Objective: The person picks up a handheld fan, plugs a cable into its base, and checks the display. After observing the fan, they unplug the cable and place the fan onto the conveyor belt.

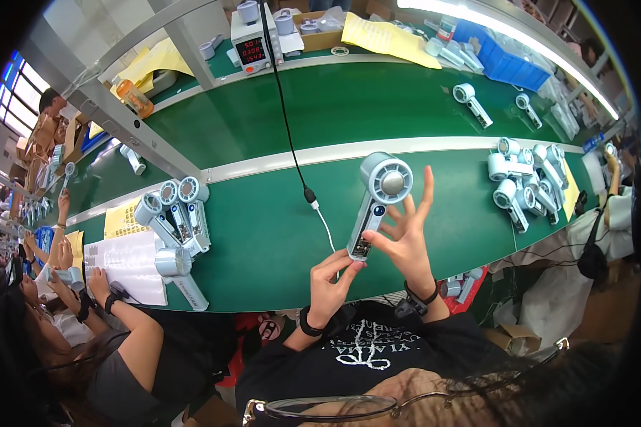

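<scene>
A light-blue handheld fan (386, 181) stands nearly upright in front of me, its round grille at the top and a circuit board showing in an opening low on the handle. My right hand (409, 242) holds the handle, thumb on its front near the board, with the other fingers partly behind and one stretched upward. At the handle's bottom end my left hand (329, 285) is closed, thumb and forefinger pinched around the end of a white cable (327, 226). The plug itself is hidden by the fingers. That cable joins a black cord (289, 128) hanging from above.
Several fans lie heaped on the green table (263, 263) at right (509, 192); more stand at left (174, 213) beside a white sheet (124, 260). Behind are a power supply (253, 46) and a blue crate (509, 60). A co-worker's arm (139, 341) rests at the left.
</scene>
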`<action>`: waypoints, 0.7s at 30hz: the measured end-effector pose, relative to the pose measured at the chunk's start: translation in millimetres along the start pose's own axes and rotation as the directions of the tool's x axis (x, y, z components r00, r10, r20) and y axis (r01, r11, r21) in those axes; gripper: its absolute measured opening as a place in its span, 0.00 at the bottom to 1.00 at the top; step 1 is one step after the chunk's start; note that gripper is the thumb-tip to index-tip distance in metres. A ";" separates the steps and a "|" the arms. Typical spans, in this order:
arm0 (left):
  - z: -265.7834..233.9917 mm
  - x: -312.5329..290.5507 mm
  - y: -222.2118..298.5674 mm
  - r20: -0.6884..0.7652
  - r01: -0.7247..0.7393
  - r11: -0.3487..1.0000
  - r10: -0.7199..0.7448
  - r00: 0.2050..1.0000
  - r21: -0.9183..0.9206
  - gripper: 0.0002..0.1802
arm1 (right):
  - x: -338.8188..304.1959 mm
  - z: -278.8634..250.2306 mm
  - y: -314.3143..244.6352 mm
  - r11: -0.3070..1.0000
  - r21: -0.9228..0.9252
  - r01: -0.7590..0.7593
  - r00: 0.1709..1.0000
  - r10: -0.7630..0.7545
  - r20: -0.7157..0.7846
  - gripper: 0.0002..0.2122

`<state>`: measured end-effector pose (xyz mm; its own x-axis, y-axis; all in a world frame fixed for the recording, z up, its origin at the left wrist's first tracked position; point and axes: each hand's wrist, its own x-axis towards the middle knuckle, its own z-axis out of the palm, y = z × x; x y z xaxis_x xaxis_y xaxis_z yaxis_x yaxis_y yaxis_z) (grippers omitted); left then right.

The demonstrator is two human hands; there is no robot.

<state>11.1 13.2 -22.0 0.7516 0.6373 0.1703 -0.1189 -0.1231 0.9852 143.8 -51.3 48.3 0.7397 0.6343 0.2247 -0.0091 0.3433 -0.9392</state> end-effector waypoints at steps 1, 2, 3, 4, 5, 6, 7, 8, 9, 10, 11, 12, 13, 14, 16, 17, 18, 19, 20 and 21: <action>1.8 0.3 0.8 -0.012 -0.042 0.995 0.043 0.999 0.088 0.05 | 4.4 -2.7 1.5 1.000 -0.001 0.000 1.000 0.000 0.000 0.46; 5.2 1.3 1.9 -0.013 -0.042 0.995 0.043 0.999 0.088 0.05 | 9.3 -5.5 6.2 1.000 0.025 -0.005 1.000 0.005 0.001 0.45; 10.3 3.2 3.6 -0.058 -0.097 0.977 0.110 0.992 0.191 0.05 | 14.4 -8.0 11.3 0.999 0.051 -0.010 1.000 0.010 0.004 0.45; 14.0 4.4 5.6 -0.095 -0.144 0.944 0.179 0.979 0.296 0.05 | 18.4 -9.7 14.0 0.997 0.080 -0.016 1.000 0.016 0.006 0.44; 14.5 4.7 7.0 -0.125 -0.183 0.898 0.252 0.960 0.400 0.05 | 21.6 -11.0 14.6 0.996 0.083 -0.017 1.000 0.016 0.010 0.44; 12.2 4.2 7.1 -0.131 -0.182 0.896 0.254 0.958 0.404 0.05 | 25.1 -12.6 15.8 0.995 0.095 0.025 1.000 -0.025 -0.008 0.42; 8.9 2.6 7.2 -0.127 -0.174 0.890 0.248 0.960 0.422 0.05 | 29.7 -14.2 16.7 0.992 0.108 0.067 0.998 -0.065 -0.024 0.40; 4.6 0.3 7.1 -0.127 -0.164 0.883 0.242 0.962 0.440 0.06 | 36.7 -15.8 17.4 0.987 0.122 0.108 0.994 -0.104 -0.037 0.37; -0.4 0.2 4.1 -0.129 -0.154 0.876 0.237 0.963 0.457 0.06 | 58.0 -19.2 15.6 0.969 0.057 0.240 0.958 -0.227 -0.175 0.36; -3.7 0.4 3.6 -0.129 -0.162 0.875 0.245 0.961 0.456 0.06 | 86.8 -29.5 6.8 0.930 -0.034 0.365 0.881 -0.357 -0.310 0.35; -7.9 -4.1 5.0 -0.123 -0.143 0.893 0.214 0.969 0.428 0.06 | 112.6 -48.8 0.1 0.911 -0.119 0.395 0.878 -0.412 -0.243 0.34; -12.6 -8.2 6.3 -0.120 -0.121 0.908 0.183 0.976 0.400 0.06 | 141.0 -67.9 -4.0 0.882 -0.198 0.427 0.872 -0.459 -0.168 0.34; -13.7 -8.6 7.8 -0.105 -0.104 0.923 0.153 0.983 0.371 0.06 | 171.5 -84.4 0.2 0.837 -0.330 0.436 0.864 -0.492 -0.107 0.34; -15.0 -7.8 10.3 -0.113 -0.107 0.920 0.160 0.981 0.376 0.06 | 202.4 -94.4 14.9 0.777 -0.446 0.444 0.860 -0.510 -0.033 0.33; -17.3 -5.1 15.8 -0.100 -0.147 0.936 0.188 0.977 0.319 0.05 | 247.2 -105.9 51.9 0.559 -0.761 0.330 0.911 -0.399 0.102 0.35; -18.6 -4.1 18.1 -0.097 -0.168 0.942 0.203 0.974 0.291 0.05 | 260.0 -111.1 71.6 0.559 -0.754 0.345 0.908 -0.403 0.116 0.35; -19.8 -4.1 18.4 -0.117 -0.165 0.940 0.208 0.971 0.300 0.05 | 271.8 -111.2 92.9 0.460 -0.810 0.365 0.904 -0.384 0.189 0.34; -22.9 -6.2 20.7 -0.125 -0.165 0.941 0.209 0.970 0.295 0.05 | 280.2 -103.1 106.5 0.357 -0.847 0.393 0.895 -0.359 0.264 0.32; -25.3 -7.9 22.9 -0.129 -0.166 0.943 0.210 0.969 0.289 0.05 | 285.6 -99.6 118.2 0.366 -0.833 0.415 0.888 -0.361 0.284 0.32; -29.4 -8.5 25.3 -0.133 -0.168 0.944 0.212 0.968 0.285 0.05 | 287.1 -93.8 128.3 0.269 -0.904 0.331 0.928 -0.265 0.261 0.32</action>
<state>-17.4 27.1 2.0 0.6164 0.6917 0.3764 -0.0534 -0.4401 0.8963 418.1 109.9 -32.1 0.5132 0.6785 0.5257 0.8513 -0.3241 -0.4127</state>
